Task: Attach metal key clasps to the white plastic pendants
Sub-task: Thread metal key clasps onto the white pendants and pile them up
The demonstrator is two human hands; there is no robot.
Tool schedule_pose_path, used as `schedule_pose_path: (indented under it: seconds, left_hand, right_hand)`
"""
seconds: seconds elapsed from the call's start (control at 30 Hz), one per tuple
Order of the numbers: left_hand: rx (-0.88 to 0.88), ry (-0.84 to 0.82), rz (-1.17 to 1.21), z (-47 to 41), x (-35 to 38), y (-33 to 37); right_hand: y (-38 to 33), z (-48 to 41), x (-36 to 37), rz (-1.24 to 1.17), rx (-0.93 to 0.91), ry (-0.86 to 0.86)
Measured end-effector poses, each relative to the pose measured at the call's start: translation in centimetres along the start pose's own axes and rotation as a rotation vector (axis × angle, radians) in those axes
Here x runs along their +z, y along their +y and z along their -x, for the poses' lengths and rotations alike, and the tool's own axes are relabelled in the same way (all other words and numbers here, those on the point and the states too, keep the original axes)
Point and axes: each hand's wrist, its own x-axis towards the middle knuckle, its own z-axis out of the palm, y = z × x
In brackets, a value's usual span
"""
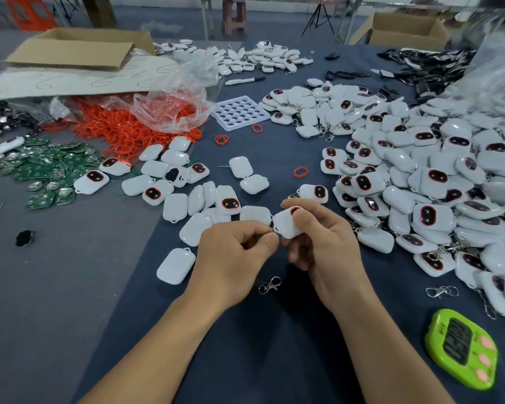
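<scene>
1. Across the whole view spreads a dark blue table (274, 360).
2. On its right side lies a large heap of white pendants (420, 176), many of them showing a dark, red-rimmed window.
3. At the far left, a pile of red rings (123, 126) spills from under a clear plastic bag.
4. Left of the hands, scattered pendants (175, 207) lie loose, most of them face down.
5. Near the right edge sits a green timer (461, 348).
6. The right hand (324, 246) curls round the held pendant (286, 225), with the thumb over its top and the fingers beneath, and holds it raised above the cloth.
7. The left hand (233, 255) pinches thumb and forefinger together at that pendant's left corner. A small glint of metal shows there, too small to tell what it is.
8. The held pendant sits between the two hands, tilted, with its window partly under the right thumb.
9. A loose metal clasp (269, 285) lies on the cloth just below the hands, touching neither.
</scene>
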Motion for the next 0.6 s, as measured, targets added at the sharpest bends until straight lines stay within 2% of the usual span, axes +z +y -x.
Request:
schedule_pose_path:
  seconds: [0.13, 0.37, 0.47, 0.6]
  left_hand:
    - [0.045, 0.082, -0.113, 0.5, 0.3, -0.4]
    - [0.092, 0.139, -0.479, 0.6, 1.0, -1.0]
    - [-0.004, 0.14, -0.452, 0.4, 1.0, -0.7]
    - [-0.095, 0.169, -0.233, -0.2, 0.6, -0.8]
  right_hand:
    - [0.1, 0.3, 0.4, 0.05, -0.029, -0.016]
    - [0.3, 0.9, 1.0, 0.234, -0.103, -0.009]
    - [0.1, 0.5, 0.8, 0.195, -0.081, 0.041]
    - [-0.3, -0.1, -0.3, 0.112, -0.036, 0.089]
